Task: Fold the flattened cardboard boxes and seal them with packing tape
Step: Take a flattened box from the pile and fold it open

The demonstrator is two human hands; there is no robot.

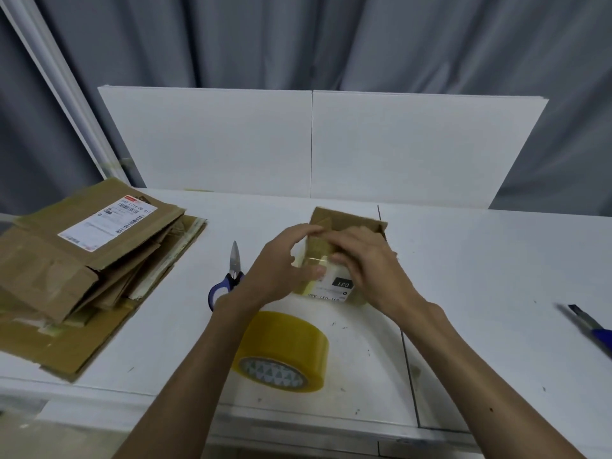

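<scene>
White tabletop [463,276] bears the small brown cardboard box [351,223], your left hand [275,266] and right hand [364,260] curled over its flaps; the yellow packing-tape roll [284,336] lies nearer you, just beneath your left forearm [198,359].

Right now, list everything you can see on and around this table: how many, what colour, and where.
small cardboard box: one, brown, table centre, between both hands
tape roll: one, yellowish clear, near edge, in front of the box
scissors: one pair, blue handles, left of the box, partly behind the left wrist
flattened boxes: one stack, count unclear, brown, table's left end
knife-like tool: one, blue and dark, far right
boards: two, white, upright behind the table
curtain: one, grey, background
table: one, white
left hand: grips the box's left side
right hand: lies over the box's top
</scene>
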